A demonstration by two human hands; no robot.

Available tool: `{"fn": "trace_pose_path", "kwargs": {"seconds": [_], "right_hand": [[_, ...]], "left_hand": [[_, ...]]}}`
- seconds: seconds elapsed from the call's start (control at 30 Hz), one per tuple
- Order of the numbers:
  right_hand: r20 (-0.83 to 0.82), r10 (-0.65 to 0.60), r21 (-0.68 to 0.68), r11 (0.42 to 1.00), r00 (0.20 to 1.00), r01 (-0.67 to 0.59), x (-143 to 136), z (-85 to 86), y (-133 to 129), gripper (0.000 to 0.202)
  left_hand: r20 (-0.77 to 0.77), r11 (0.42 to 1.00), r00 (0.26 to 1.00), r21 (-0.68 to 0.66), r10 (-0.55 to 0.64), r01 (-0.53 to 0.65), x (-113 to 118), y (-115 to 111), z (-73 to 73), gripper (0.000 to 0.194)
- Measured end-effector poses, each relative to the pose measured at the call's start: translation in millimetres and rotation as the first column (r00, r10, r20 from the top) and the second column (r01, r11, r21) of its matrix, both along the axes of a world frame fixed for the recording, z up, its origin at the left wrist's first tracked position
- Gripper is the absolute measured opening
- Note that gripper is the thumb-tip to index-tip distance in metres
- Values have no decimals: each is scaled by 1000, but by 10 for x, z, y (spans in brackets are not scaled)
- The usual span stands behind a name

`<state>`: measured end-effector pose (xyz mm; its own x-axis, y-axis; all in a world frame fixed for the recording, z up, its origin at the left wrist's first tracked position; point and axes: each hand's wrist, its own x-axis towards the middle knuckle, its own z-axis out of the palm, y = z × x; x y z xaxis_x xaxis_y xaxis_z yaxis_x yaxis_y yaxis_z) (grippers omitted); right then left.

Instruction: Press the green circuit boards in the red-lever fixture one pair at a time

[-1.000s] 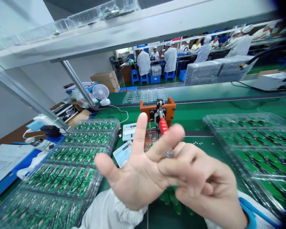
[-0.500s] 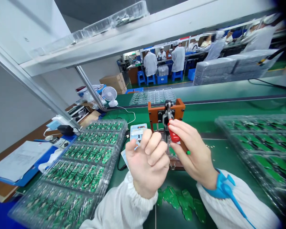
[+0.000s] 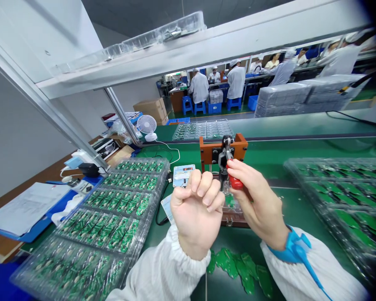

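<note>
Head view of a green work surface (image 3: 301,150). The right hand (image 3: 257,200) has its fingers (image 3: 238,167) wrapped around the red handle (image 3: 235,182) of a toggle clamp (image 3: 224,156) mounted on an orange-brown fixture (image 3: 223,150); the handle lies inside the grip, beneath the fingertips, and the fixture's top bar stands just beyond them. The left hand (image 3: 196,209) is raised just beside the right, its fingers (image 3: 203,186) curled into a loose fist; whether anything lies inside cannot be told. Beyond the left fingers lies a small blue-and-white card (image 3: 183,174). Outward from the left fingers, clear plastic trays (image 3: 113,209) filled with green circuit boards extend along the surface; a second set of such trays (image 3: 341,188) lies outward from the right fingers. Below both wrists, loose green boards (image 3: 238,267) rest on the surface. Far beyond the fingers, a white desk fan (image 3: 146,125) stands, and other people in white coats (image 3: 200,85) work at distant benches.
</note>
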<state>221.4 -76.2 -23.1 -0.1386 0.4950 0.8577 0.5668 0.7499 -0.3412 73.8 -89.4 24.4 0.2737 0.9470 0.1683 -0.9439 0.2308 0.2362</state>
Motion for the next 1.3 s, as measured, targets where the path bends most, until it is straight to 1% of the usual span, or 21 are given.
{"fn": "trace_pose_path", "kwargs": {"seconds": [0.17,0.27,0.3,0.37,0.47,0.53,0.6,0.67,0.73,0.83,0.87,0.9,0.93,1.0,1.07,1.1,1.13,1.2,1.23,1.27,1.3], "right_hand": [[21,-41,57,998,999,40,10,-39,28,51],[56,-62,81,995,997,57,38,25,11,51],[62,-80,87,993,995,74,41,88,-1,48],[54,-137,89,987,989,132,29,288,-10,37],[-35,-195,67,978,980,197,-28,713,111,26],[-130,-139,33,989,982,144,-57,991,327,29],[-185,-68,-18,998,980,66,-49,1198,627,29],[-168,-76,-121,991,983,57,-2,1310,945,27],[-109,-117,-261,962,987,86,61,1335,1209,30],[-51,-127,-474,876,991,88,124,1275,1416,36],[-52,-124,-517,852,991,79,134,1244,1431,38],[-57,-129,-531,844,990,79,142,1210,1421,41],[-61,-143,-514,853,988,91,153,1170,1389,42],[-63,-199,-401,902,978,158,199,1056,1273,38],[-90,-272,-269,933,958,239,288,861,1109,30],[-126,-309,-234,933,943,274,346,725,1017,29],[-160,-345,-227,925,925,305,405,563,921,29],[-208,-417,-292,890,885,351,501,187,725,26],[-182,-442,-334,868,878,368,526,-11,627,24],[-145,-429,-362,862,892,356,531,-202,531,21],[-105,-403,-382,860,909,338,516,-376,437,19]], "left_hand": [[18,1000,1000,0,-3,3,-35,1,26,34],[12,1000,1000,-9,11,-11,-62,16,38,35],[25,1000,1000,-8,10,-10,-70,22,39,34],[61,1000,998,3,6,-6,-80,33,35,32],[76,1000,997,17,0,-1,-89,41,28,31],[45,1000,999,12,10,-11,-105,46,32,33],[19,999,999,8,37,-37,-132,56,42,34],[25,998,998,15,66,-66,-163,74,51,35],[39,996,996,26,86,-87,-181,91,55,36],[20,994,995,29,102,-103,-172,99,53,36],[9,994,995,28,102,-102,-164,96,55,36],[0,995,995,27,101,-101,-156,93,59,36],[-11,994,994,26,105,-104,-149,94,63,35],[-63,987,985,28,160,-159,-145,114,59,30],[-164,947,933,55,321,-316,-148,176,-3,24],[-221,901,874,89,433,-424,-152,224,-71,22],[-275,836,790,133,548,-533,-158,280,-170,21],[-386,681,576,239,720,-692,-176,400,-457,21],[-462,629,469,296,753,-719,-189,451,-633,21],[-559,608,359,358,747,-709,-204,490,-818,20],[-652,619,244,438,718,-652,-220,513,-999,18]]}}
